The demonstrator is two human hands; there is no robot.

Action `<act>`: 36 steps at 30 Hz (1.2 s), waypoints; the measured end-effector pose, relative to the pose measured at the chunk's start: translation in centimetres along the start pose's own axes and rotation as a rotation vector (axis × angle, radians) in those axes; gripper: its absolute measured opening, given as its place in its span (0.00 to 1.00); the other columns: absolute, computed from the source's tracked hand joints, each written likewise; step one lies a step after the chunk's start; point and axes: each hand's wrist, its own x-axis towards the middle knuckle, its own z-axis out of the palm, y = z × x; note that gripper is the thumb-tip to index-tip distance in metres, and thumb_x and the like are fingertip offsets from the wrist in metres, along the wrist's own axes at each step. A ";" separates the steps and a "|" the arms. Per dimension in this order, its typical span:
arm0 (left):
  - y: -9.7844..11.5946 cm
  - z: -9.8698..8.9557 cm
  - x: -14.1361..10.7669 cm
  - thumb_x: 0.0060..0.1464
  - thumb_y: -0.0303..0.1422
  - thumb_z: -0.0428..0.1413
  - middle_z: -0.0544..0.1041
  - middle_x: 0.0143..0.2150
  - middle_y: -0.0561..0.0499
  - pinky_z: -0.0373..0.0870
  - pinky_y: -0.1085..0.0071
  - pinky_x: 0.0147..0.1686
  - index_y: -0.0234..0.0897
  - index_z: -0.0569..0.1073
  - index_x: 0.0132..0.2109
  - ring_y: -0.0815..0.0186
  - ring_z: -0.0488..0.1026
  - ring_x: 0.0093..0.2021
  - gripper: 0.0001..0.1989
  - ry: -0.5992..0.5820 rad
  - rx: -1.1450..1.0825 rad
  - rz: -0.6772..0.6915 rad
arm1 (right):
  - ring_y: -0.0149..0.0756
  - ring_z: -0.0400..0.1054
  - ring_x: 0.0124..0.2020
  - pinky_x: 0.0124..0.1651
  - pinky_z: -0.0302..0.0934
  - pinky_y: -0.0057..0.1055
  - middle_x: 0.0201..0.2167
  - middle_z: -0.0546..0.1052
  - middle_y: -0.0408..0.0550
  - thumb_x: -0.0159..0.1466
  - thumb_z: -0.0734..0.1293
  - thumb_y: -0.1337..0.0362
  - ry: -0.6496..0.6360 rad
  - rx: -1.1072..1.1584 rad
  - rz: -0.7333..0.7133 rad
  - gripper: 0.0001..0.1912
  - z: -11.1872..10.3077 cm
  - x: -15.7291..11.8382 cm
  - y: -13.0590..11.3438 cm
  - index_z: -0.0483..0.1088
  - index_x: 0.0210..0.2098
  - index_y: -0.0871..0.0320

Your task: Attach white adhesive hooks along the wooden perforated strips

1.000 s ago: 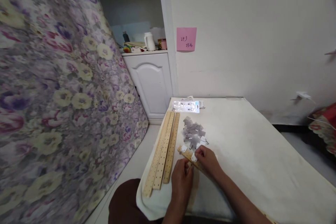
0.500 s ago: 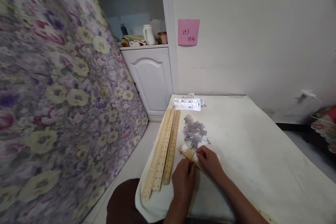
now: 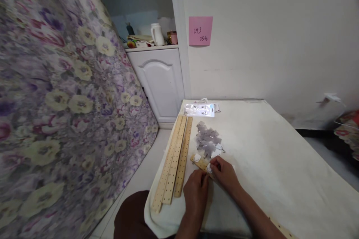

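A short wooden strip with holes [image 3: 201, 163] lies slantwise on the cloth-covered table, partly hidden by my hands. Near its far end rests a small white tag [image 3: 197, 157] with a thin metal loop. My right hand [image 3: 224, 171] is closed in a pinch on a second small white tag [image 3: 209, 168] at the strip. Just below it, my left hand [image 3: 196, 186] has its fingers pressed together at the strip's near edge; what they grip is hidden. Beyond the hands lies a pile of greyish translucent squares [image 3: 207, 140] with small metal parts.
Several long wooden strips with holes [image 3: 176, 157] lie along the table's left side. A clear plastic package [image 3: 199, 110] sits at the far edge. Another holed strip [image 3: 280, 227] shows beside my right forearm. A floral curtain [image 3: 70, 101] hangs at left.
The view has shifted slightly. Both hands keep nearly the same place and grip at the strip, and the objects on the table have not visibly moved.
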 end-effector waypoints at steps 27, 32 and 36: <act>-0.2 0.0 0.0 0.58 0.34 0.49 0.77 0.35 0.51 0.62 0.70 0.35 0.40 0.72 0.36 0.63 0.73 0.37 0.08 -0.001 0.015 -0.008 | 0.37 0.67 0.31 0.35 0.57 0.30 0.30 0.75 0.44 0.55 0.63 0.61 0.009 -0.085 0.014 0.08 -0.1 -0.8 -0.9 0.69 0.34 0.55; -0.1 -0.1 0.0 0.58 0.32 0.49 0.77 0.35 0.52 0.62 0.71 0.35 0.40 0.72 0.37 0.63 0.73 0.38 0.08 0.006 0.013 0.001 | 0.37 0.68 0.31 0.35 0.57 0.30 0.30 0.75 0.44 0.55 0.63 0.61 -0.006 -0.091 0.028 0.08 -0.1 -0.8 -1.1 0.69 0.33 0.55; -0.2 0.0 0.0 0.58 0.33 0.49 0.76 0.34 0.52 0.62 0.71 0.34 0.40 0.72 0.35 0.64 0.73 0.37 0.08 0.013 0.028 0.007 | 0.37 0.68 0.32 0.35 0.57 0.29 0.30 0.76 0.44 0.54 0.63 0.62 -0.003 -0.105 0.026 0.07 -0.2 -0.8 -1.2 0.68 0.32 0.56</act>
